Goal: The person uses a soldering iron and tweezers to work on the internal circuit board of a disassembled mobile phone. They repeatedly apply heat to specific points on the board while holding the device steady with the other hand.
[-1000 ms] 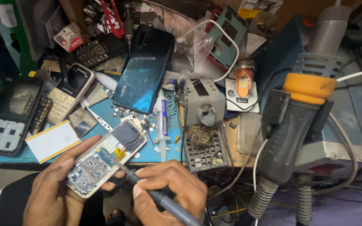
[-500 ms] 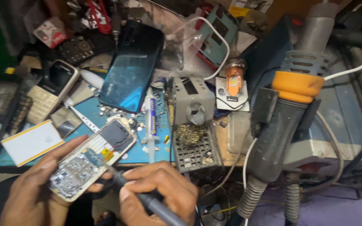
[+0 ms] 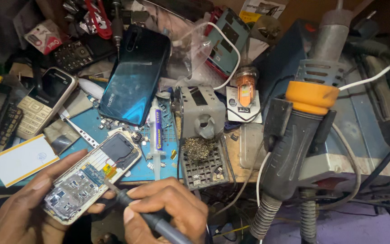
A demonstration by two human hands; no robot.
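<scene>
The opened phone chassis (image 3: 91,180) serves as the landmark; it lies just below the near edge of the blue work mat (image 3: 127,135), with its long axis running diagonally from lower left to upper right. The left hand (image 3: 28,208) is closed around the chassis from beneath and from its lower-left end, thumb laid along the near edge, so the exposed circuit board faces up. The right hand (image 3: 168,212) sits to the lower right of the chassis, fingers curled shut on a dark pen-like soldering tool (image 3: 145,214). The tool's shaft points up and left, crossing the chassis axis at a clear angle, and its tip (image 3: 108,181) meets the board near the middle, just beside a small yellow-orange component. The right hand is therefore the nearer working hand, and the contact point lies up and to the left of its knuckles. Above the chassis, on the mat, lie a glue syringe (image 3: 157,131) and a dark blue-green smartphone back (image 3: 134,77). To the right of the chassis stand a grey tip-cleaner holder (image 3: 201,113) with brass wool and, well apart, a hot-air gun (image 3: 303,135) in its cradle.
</scene>
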